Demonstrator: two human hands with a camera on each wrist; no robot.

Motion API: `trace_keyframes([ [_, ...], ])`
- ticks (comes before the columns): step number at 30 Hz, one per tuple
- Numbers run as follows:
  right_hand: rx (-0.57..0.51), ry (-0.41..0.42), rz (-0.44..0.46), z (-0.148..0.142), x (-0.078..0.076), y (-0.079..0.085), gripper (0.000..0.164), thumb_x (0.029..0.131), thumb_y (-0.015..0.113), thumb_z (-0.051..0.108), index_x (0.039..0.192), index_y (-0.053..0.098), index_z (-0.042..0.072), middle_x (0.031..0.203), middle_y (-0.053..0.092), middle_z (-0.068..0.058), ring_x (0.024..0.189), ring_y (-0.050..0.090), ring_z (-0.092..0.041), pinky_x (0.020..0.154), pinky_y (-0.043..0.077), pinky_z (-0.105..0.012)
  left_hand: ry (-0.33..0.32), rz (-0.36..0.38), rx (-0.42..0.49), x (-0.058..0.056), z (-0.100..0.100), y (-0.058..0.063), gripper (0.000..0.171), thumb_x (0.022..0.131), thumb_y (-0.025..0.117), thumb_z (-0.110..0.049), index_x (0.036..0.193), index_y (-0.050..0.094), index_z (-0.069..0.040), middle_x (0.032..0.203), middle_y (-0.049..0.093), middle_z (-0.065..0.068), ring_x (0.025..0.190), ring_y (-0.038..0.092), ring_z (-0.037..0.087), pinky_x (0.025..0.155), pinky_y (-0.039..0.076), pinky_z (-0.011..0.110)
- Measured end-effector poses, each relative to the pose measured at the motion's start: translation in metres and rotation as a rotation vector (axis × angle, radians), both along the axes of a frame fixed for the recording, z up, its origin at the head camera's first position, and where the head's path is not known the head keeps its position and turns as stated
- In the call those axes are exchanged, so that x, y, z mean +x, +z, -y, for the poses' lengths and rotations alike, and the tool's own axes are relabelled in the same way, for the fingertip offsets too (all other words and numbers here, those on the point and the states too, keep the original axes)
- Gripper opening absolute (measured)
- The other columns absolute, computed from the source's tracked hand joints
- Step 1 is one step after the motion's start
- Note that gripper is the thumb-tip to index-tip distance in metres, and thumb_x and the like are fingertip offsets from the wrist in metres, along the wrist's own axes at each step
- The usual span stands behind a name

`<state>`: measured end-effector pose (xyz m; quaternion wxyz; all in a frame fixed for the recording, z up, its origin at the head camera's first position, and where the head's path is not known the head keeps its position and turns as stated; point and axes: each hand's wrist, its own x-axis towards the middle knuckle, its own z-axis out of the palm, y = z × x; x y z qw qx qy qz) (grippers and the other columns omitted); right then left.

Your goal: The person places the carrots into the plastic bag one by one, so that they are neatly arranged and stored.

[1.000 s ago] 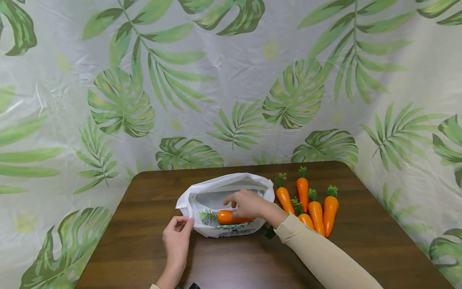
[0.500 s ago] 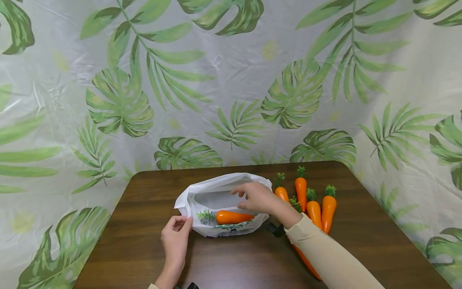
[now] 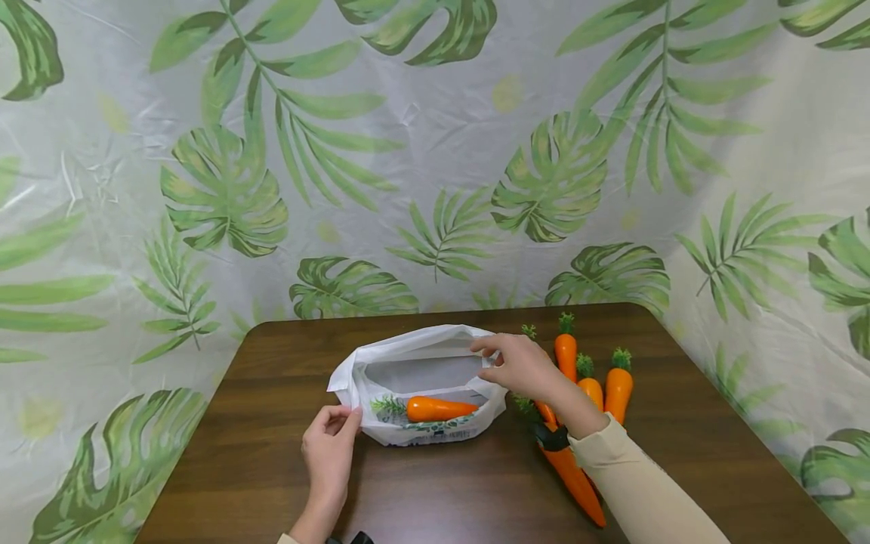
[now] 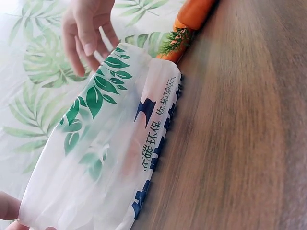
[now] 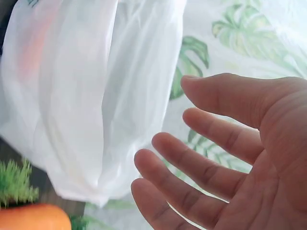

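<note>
A white plastic bag (image 3: 401, 350) with green leaf print lies with its mouth open on the table, one orange carrot (image 3: 438, 409) with a green top inside it. My left hand (image 3: 329, 446) pinches the bag's left edge between thumb and fingers; in the left wrist view only its fingertips (image 4: 8, 207) show. Over the bag's right rim hovers my right hand (image 3: 526, 370), holding nothing. The right wrist view has that hand (image 5: 230, 158) with fingers spread and relaxed, apart from the bag (image 5: 96, 96). Whether other carrots are in the bag cannot be seen.
Several loose carrots lie right of the bag, among them one at the back (image 3: 566, 353), one at the far right (image 3: 618, 393) and one nearer the front (image 3: 574, 483). My right forearm partly covers them. A leaf-patterned sheet (image 3: 442, 151) hangs behind the brown table (image 3: 285, 393).
My right hand has left the carrot inside the bag and moved right to the bag's rim. The left hand still holds the bag's edge.
</note>
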<state>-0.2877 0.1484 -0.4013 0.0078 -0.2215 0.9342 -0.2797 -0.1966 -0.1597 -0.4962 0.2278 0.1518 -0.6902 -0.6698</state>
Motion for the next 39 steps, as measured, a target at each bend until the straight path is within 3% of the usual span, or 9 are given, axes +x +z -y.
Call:
trace_keyframes([
  [4, -0.052, -0.036, -0.011, -0.018, -0.001, -0.003, 0.038, 0.089, 0.079, 0.021, 0.125, 0.069, 0.023, 0.111, 0.069, -0.003, 0.081, 0.061, -0.013, 0.062, 0.053, -0.031, 0.003, -0.01, -0.008, 0.004, -0.002, 0.009, 0.015, 0.088, 0.076, -0.002, 0.091, 0.066, 0.009, 0.087, 0.068, 0.021, 0.073, 0.067, 0.013, 0.067, 0.061, 0.028],
  [13, -0.108, -0.117, -0.048, -0.055, 0.002, -0.005, 0.037, 0.09, 0.077, 0.024, 0.126, 0.069, 0.019, 0.115, 0.069, -0.005, 0.09, 0.062, -0.019, 0.07, 0.055, -0.035, 0.011, -0.023, 0.004, -0.005, 0.006, -0.012, 0.021, 0.087, 0.081, -0.013, 0.092, 0.069, 0.003, 0.087, 0.069, 0.015, 0.075, 0.067, 0.01, 0.066, 0.06, 0.023],
  [22, -0.125, -0.2, -0.062, -0.087, 0.008, -0.012, 0.038, 0.091, 0.077, 0.027, 0.127, 0.067, 0.019, 0.116, 0.069, -0.008, 0.098, 0.066, -0.029, 0.074, 0.059, -0.041, 0.023, -0.031, -0.004, -0.005, 0.007, -0.012, 0.022, 0.086, 0.082, -0.015, 0.09, 0.069, 0.002, 0.085, 0.069, 0.014, 0.074, 0.068, 0.01, 0.064, 0.058, 0.021],
  [30, -0.121, -0.262, -0.059, -0.121, 0.011, -0.02, 0.044, 0.092, 0.075, 0.032, 0.132, 0.064, 0.016, 0.122, 0.068, -0.011, 0.098, 0.066, -0.028, 0.074, 0.057, -0.044, 0.023, -0.025, -0.004, -0.007, 0.006, -0.014, 0.018, 0.086, 0.081, -0.012, 0.088, 0.069, 0.001, 0.082, 0.069, 0.013, 0.073, 0.068, 0.012, 0.064, 0.059, 0.023],
  [35, -0.121, -0.308, -0.063, -0.142, 0.012, -0.027, 0.048, 0.092, 0.074, 0.038, 0.132, 0.063, 0.014, 0.125, 0.066, -0.017, 0.103, 0.066, -0.034, 0.08, 0.057, -0.052, 0.018, -0.021, -0.007, -0.007, 0.005, -0.015, 0.017, 0.086, 0.081, -0.011, 0.088, 0.068, 0.0, 0.082, 0.069, 0.013, 0.073, 0.068, 0.012, 0.065, 0.059, 0.024],
  [39, -0.118, -0.336, -0.057, -0.156, 0.014, -0.034, 0.049, 0.092, 0.073, 0.04, 0.132, 0.063, 0.014, 0.127, 0.064, -0.021, 0.105, 0.065, -0.039, 0.078, 0.058, -0.052, 0.017, -0.018, -0.006, -0.008, 0.004, -0.016, 0.016, 0.086, 0.081, -0.01, 0.087, 0.068, 0.0, 0.083, 0.068, 0.013, 0.074, 0.068, 0.012, 0.065, 0.059, 0.022],
])
